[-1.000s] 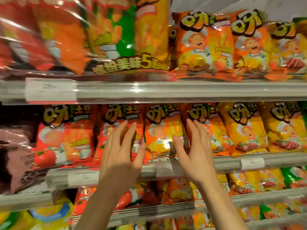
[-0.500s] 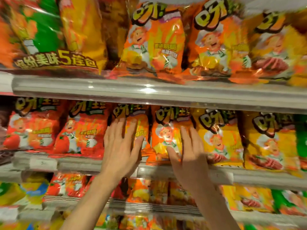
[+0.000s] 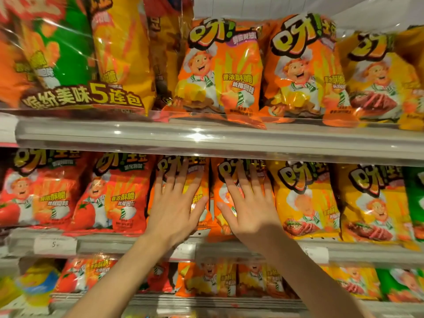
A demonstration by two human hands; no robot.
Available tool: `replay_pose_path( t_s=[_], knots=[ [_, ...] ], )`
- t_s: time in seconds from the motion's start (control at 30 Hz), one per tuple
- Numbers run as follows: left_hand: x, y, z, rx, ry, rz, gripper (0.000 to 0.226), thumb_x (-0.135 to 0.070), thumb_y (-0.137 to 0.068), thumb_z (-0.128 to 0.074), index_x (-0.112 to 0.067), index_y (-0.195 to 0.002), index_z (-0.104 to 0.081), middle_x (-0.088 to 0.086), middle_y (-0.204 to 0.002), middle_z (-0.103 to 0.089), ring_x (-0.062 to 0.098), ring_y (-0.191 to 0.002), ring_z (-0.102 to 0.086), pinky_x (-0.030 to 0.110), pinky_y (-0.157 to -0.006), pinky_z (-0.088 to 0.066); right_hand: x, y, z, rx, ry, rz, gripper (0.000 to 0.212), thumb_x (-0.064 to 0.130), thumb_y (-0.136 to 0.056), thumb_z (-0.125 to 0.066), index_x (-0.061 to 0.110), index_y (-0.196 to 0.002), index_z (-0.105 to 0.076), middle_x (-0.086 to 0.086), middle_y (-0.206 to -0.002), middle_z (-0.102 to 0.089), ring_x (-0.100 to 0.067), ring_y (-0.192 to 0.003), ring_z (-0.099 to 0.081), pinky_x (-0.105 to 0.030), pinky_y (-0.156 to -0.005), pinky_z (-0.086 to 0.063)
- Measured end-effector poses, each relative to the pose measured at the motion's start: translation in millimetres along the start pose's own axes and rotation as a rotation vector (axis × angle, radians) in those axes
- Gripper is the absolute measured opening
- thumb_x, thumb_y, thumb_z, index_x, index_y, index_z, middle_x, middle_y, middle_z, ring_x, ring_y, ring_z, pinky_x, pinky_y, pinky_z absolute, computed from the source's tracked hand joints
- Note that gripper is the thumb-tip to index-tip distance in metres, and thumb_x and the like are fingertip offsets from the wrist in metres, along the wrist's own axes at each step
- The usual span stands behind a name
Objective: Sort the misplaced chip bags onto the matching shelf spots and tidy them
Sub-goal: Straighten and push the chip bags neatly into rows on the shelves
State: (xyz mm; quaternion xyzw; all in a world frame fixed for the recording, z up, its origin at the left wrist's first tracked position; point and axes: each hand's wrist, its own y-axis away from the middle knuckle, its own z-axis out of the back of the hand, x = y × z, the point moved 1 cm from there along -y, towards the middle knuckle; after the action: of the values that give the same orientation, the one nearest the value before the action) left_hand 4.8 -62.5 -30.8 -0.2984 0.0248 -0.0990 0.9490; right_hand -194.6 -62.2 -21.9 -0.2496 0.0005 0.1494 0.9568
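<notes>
On the middle shelf (image 3: pixel 206 246) stand rows of chip bags with a cartoon chef. My left hand (image 3: pixel 176 203) lies flat with straight spread fingers on an orange bag (image 3: pixel 202 182). Beside it my right hand (image 3: pixel 250 203) presses flat on the neighbouring orange bag (image 3: pixel 218 193). Two red tomato bags (image 3: pixel 119 193) stand to the left of my hands, and yellow steak bags (image 3: pixel 305 203) stand to the right. Neither hand grips anything.
The upper shelf (image 3: pixel 206 136) carries orange bags (image 3: pixel 220 72), a yellow steak bag (image 3: pixel 376 83) and a big clear five-pack (image 3: pixel 75 65) at left. A green bag (image 3: pixel 415 198) shows at the far right. The lower shelf (image 3: pixel 206 301) holds smaller mixed bags.
Both hands slid higher up the orange bags on the middle shelf and spread flat against them. The view came closer and shifted right.
</notes>
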Motion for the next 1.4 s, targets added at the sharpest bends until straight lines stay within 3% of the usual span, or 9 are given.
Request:
replay_pose_path(
  t_s=[0.1, 0.33, 0.67, 0.77, 0.93, 1.0, 1.13, 1.23, 1.4],
  knots=[
    [2, 0, -2, 0.019, -0.017, -0.017, 0.065, -0.061, -0.101, -0.021, -0.029, -0.157, -0.028, 0.011, -0.166, -0.021, 0.033, -0.153, -0.018, 0.059, -0.120, -0.015, 4, 4, -5, -0.066, 0.029, -0.048, 0.067, 0.061, -0.099, -0.030, 0.024, -0.154, -0.040, -0.010, -0.160, -0.038, -0.042, -0.143, -0.036, -0.063, -0.115, -0.027],
    [3, 4, 0, 0.017, -0.028, -0.048, 0.067, -0.064, -0.101, -0.022, -0.030, -0.159, -0.022, 0.009, -0.167, -0.017, 0.031, -0.156, -0.006, 0.058, -0.123, -0.010, 14, 6, -11, -0.115, 0.023, -0.165, 0.070, 0.062, -0.099, -0.037, 0.014, -0.149, -0.049, -0.009, -0.159, -0.041, -0.041, -0.146, -0.035, -0.068, -0.116, -0.019],
    [3, 5, 5, 0.056, -0.024, -0.054, 0.069, -0.065, -0.100, -0.021, -0.029, -0.160, -0.020, 0.010, -0.167, -0.017, 0.031, -0.156, -0.007, 0.058, -0.123, -0.009, 20, 5, -8, -0.054, -0.059, -0.205, 0.072, 0.062, -0.100, -0.030, 0.016, -0.155, -0.038, -0.006, -0.164, -0.033, -0.040, -0.149, -0.029, -0.064, -0.121, -0.013],
    [0, 5, 13, 0.021, 0.012, -0.058, 0.063, -0.058, -0.101, -0.031, -0.023, -0.153, -0.038, 0.011, -0.160, -0.032, 0.033, -0.149, -0.027, 0.054, -0.119, -0.020, 8, 12, -1, -0.090, -0.247, -0.138, 0.072, 0.063, -0.100, -0.031, 0.021, -0.158, -0.028, -0.002, -0.167, -0.025, -0.030, -0.155, -0.014, -0.052, -0.125, -0.004],
    [-31, -10, 27, -0.080, 0.188, -0.088, 0.046, -0.039, -0.098, -0.047, -0.012, -0.133, -0.058, 0.018, -0.128, -0.058, 0.038, -0.110, -0.059, 0.044, -0.082, -0.051, -9, 41, 4, -0.132, -0.353, -0.119, 0.075, 0.056, -0.098, -0.043, 0.015, -0.159, -0.029, -0.013, -0.167, -0.021, -0.029, -0.156, -0.014, -0.045, -0.126, -0.017],
    [-50, -22, 37, -0.011, 0.258, -0.023, 0.047, -0.038, -0.101, -0.048, -0.015, -0.142, -0.051, 0.021, -0.137, -0.053, 0.042, -0.115, -0.057, 0.043, -0.086, -0.051, -10, 48, 5, -0.082, -0.391, -0.136, 0.074, 0.052, -0.099, -0.049, 0.022, -0.161, -0.021, -0.006, -0.170, -0.006, -0.020, -0.157, -0.002, -0.030, -0.125, -0.003],
    [-73, -47, 34, 0.172, 0.374, 0.088, 0.061, -0.045, -0.101, -0.044, -0.027, -0.157, -0.027, 0.020, -0.160, -0.024, 0.044, -0.130, -0.048, 0.041, -0.105, -0.040, -15, 52, 8, -0.104, -0.504, -0.175, 0.074, 0.048, -0.099, -0.054, 0.025, -0.161, -0.021, -0.005, -0.170, -0.005, -0.016, -0.157, -0.002, -0.024, -0.125, -0.003],
    [-77, -58, 25, 0.244, 0.484, 0.160, 0.062, -0.050, -0.100, -0.046, -0.031, -0.156, -0.027, 0.015, -0.162, -0.021, 0.042, -0.132, -0.048, 0.038, -0.105, -0.041, -21, 48, 12, -0.068, -0.564, -0.225, 0.079, 0.052, -0.098, -0.054, 0.025, -0.161, -0.014, -0.003, -0.170, 0.000, -0.010, -0.156, 0.004, -0.004, -0.108, 0.013],
    [-78, -62, 17, 0.235, 0.565, 0.153, 0.066, -0.046, -0.099, -0.051, -0.039, -0.157, -0.020, 0.011, -0.165, -0.015, 0.040, -0.135, -0.047, 0.037, -0.109, -0.038, -26, 27, 22, 0.064, -0.567, -0.243, 0.081, 0.049, -0.101, -0.048, 0.017, -0.161, -0.005, -0.005, -0.168, -0.002, -0.016, -0.156, 0.001, -0.023, -0.119, -0.003]
  ],
)
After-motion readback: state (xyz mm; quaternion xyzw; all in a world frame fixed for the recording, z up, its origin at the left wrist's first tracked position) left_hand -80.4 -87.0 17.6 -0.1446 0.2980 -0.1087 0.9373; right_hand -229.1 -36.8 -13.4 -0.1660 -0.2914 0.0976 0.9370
